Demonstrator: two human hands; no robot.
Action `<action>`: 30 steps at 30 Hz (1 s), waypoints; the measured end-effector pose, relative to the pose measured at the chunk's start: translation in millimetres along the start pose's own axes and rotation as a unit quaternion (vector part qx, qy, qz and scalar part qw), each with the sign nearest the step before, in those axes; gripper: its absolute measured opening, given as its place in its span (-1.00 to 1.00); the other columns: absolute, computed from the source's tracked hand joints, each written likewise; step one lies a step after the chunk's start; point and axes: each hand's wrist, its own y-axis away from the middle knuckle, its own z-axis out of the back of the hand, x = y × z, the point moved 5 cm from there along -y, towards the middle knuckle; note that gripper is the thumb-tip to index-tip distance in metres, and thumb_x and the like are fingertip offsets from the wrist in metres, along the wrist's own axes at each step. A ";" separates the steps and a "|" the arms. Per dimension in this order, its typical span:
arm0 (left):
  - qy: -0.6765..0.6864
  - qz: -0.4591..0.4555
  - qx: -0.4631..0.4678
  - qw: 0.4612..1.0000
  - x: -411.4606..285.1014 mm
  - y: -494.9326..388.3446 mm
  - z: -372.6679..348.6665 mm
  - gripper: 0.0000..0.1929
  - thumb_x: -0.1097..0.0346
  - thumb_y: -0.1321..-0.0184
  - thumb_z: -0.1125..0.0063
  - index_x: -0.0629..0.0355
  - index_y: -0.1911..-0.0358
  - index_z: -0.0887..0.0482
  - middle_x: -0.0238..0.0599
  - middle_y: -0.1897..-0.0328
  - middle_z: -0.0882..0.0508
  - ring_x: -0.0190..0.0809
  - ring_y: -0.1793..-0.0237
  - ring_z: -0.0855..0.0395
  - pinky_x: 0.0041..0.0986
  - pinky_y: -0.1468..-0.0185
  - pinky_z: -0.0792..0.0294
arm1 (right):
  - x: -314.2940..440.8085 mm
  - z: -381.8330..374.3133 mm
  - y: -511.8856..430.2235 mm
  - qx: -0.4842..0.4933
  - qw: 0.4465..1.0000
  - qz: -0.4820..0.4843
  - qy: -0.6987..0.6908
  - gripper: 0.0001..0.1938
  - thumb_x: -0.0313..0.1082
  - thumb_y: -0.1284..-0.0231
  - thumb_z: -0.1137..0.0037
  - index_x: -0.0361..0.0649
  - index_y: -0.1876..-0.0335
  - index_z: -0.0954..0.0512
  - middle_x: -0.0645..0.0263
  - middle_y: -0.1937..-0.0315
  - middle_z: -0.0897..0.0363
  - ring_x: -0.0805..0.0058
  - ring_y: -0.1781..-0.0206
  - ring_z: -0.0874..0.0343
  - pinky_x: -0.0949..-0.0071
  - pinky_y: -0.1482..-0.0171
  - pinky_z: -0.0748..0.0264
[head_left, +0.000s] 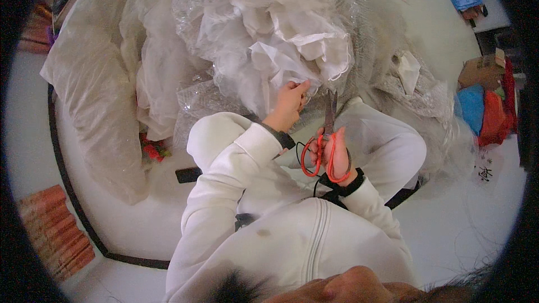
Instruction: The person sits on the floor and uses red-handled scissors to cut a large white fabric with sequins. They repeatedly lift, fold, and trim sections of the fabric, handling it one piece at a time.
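Note:
A large heap of sheer white tulle and lining fabric [261, 21], partly sequinned, lies in front of me. My left hand [291, 103] pinches the edge of the white lining [278, 63] near the middle of the heap. In my right hand [337, 155] is a pair of scissors with red handles [331, 122], pointing away from me. Their narrow dark blades stand slightly apart, the tips at the lower edge of the lining, right of my left hand. Whether fabric lies between the blades cannot be told.
Long folds of pale tulle [92, 92] spread at the left, near red artificial flowers [152, 151]. A black phone-like object [188, 175] lies beside my knee. On the right are sequinned netting [425, 101], a cardboard box [482, 71] and blue [470, 107] and red cloth [493, 118].

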 end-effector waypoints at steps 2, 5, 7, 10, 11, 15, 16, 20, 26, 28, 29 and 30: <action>-0.110 -0.052 -0.036 0.992 -0.8 1.6 2.0 -0.78 0.19 -0.13 -0.18 0.14 0.49 -0.49 -0.52 0.70 -0.35 -0.46 0.71 -0.22 -0.58 0.63 -0.06 | -5.1 0.9 -0.2 0.000 1.000 -0.022 -0.011 -0.30 0.51 -0.10 0.61 0.00 0.08 -0.24 0.33 0.48 -0.31 0.44 0.46 -0.35 0.49 0.40 -0.30; -0.185 -0.088 -0.063 0.977 -1.1 2.6 5.9 -0.79 0.24 -0.12 -0.18 0.16 0.53 -0.51 -0.49 0.67 -0.41 -0.44 0.68 -0.26 -0.54 0.60 -0.11 | -10.5 -1.7 -2.0 0.013 0.998 -0.052 -0.030 -0.28 0.53 -0.08 0.60 -0.02 0.08 -0.26 0.32 0.50 -0.30 0.43 0.47 -0.36 0.48 0.40 -0.31; -0.190 -0.092 -0.062 0.975 -0.4 2.3 8.2 -0.80 0.25 -0.11 -0.19 0.18 0.53 -0.52 -0.47 0.64 -0.44 -0.44 0.66 -0.29 -0.53 0.57 -0.13 | -13.2 -6.4 -3.4 0.028 0.996 -0.071 -0.046 -0.27 0.54 -0.07 0.57 -0.04 0.10 -0.29 0.32 0.51 -0.35 0.43 0.50 -0.38 0.49 0.43 -0.33; -0.194 -0.097 -0.048 0.975 -0.5 0.7 9.6 -0.80 0.25 -0.11 -0.19 0.22 0.50 -0.53 -0.44 0.60 -0.48 -0.44 0.62 -0.32 -0.54 0.53 -0.15 | -16.1 -14.9 -10.6 0.026 0.996 -0.074 -0.047 -0.23 0.56 -0.04 0.55 -0.08 0.14 -0.36 0.33 0.55 -0.42 0.47 0.59 -0.40 0.51 0.51 -0.37; -0.212 -0.100 -0.052 0.971 -1.0 0.8 10.1 -0.80 0.25 -0.11 -0.19 0.22 0.49 -0.54 -0.43 0.58 -0.49 -0.44 0.60 -0.33 -0.55 0.52 -0.16 | -14.1 -17.5 -14.1 0.022 0.996 -0.054 -0.061 -0.22 0.56 -0.03 0.55 -0.08 0.14 -0.36 0.33 0.55 -0.42 0.47 0.60 -0.39 0.51 0.51 -0.37; -0.207 -0.120 -0.046 0.970 -4.9 4.5 7.6 -0.79 0.24 -0.12 -0.18 0.25 0.47 -0.55 -0.39 0.55 -0.53 -0.43 0.57 -0.35 -0.55 0.49 -0.18 | -2.5 -25.9 -27.4 0.034 0.994 -0.004 -0.107 -0.23 0.58 -0.01 0.55 -0.06 0.20 -0.34 0.34 0.57 -0.34 0.47 0.58 -0.33 0.49 0.47 -0.31; -0.206 -0.111 -0.043 0.971 -4.8 6.4 6.9 -0.79 0.24 -0.12 -0.18 0.25 0.46 -0.54 -0.39 0.54 -0.53 -0.43 0.57 -0.36 -0.55 0.48 -0.19 | -0.8 -26.6 -29.0 0.032 0.993 -0.013 -0.115 -0.24 0.59 0.00 0.55 -0.03 0.19 -0.33 0.35 0.56 -0.30 0.45 0.55 -0.30 0.49 0.45 -0.28; -0.165 -0.077 -0.013 0.983 -5.6 16.7 2.0 -0.79 0.25 -0.14 -0.16 0.25 0.44 -0.52 -0.38 0.51 -0.53 -0.39 0.56 -0.37 -0.53 0.47 -0.22 | 9.2 -28.0 -33.7 0.019 0.990 -0.015 -0.140 -0.25 0.63 0.05 0.55 0.03 0.21 -0.31 0.36 0.55 -0.26 0.45 0.52 -0.26 0.47 0.43 -0.22; -0.241 -0.098 -0.031 0.965 -18.6 25.8 -4.7 -0.77 0.24 -0.18 -0.08 0.28 0.43 -0.45 -0.29 0.49 -0.52 -0.33 0.51 -0.41 -0.45 0.43 -0.28 | 11.8 -36.1 -40.4 -0.016 0.988 -0.030 -0.152 -0.22 0.67 0.12 0.54 0.03 0.25 -0.29 0.39 0.55 -0.23 0.48 0.52 -0.21 0.52 0.47 -0.15; -0.266 -0.094 -0.038 0.959 -19.8 27.8 -5.9 -0.76 0.23 -0.20 -0.04 0.28 0.42 -0.44 -0.25 0.49 -0.53 -0.32 0.48 -0.42 -0.44 0.42 -0.30 | 13.8 -38.0 -40.2 -0.013 0.988 -0.024 -0.153 -0.22 0.67 0.12 0.54 0.02 0.25 -0.29 0.38 0.54 -0.22 0.48 0.51 -0.20 0.54 0.49 -0.13; -0.273 -0.090 -0.040 0.957 -19.8 29.0 -6.0 -0.76 0.22 -0.21 -0.03 0.28 0.42 -0.43 -0.23 0.48 -0.53 -0.32 0.47 -0.43 -0.44 0.41 -0.31 | 14.2 -38.1 -39.7 -0.017 0.987 -0.024 -0.155 -0.22 0.67 0.12 0.53 0.02 0.25 -0.29 0.38 0.54 -0.22 0.49 0.51 -0.20 0.56 0.49 -0.12; -0.281 -0.086 -0.045 0.955 -19.8 29.5 -5.9 -0.76 0.22 -0.22 -0.01 0.28 0.42 -0.42 -0.22 0.48 -0.53 -0.32 0.46 -0.43 -0.44 0.41 -0.32 | 14.5 -37.8 -38.1 -0.017 0.986 -0.027 -0.162 -0.22 0.67 0.12 0.53 0.01 0.25 -0.30 0.38 0.54 -0.26 0.48 0.52 -0.23 0.55 0.50 -0.15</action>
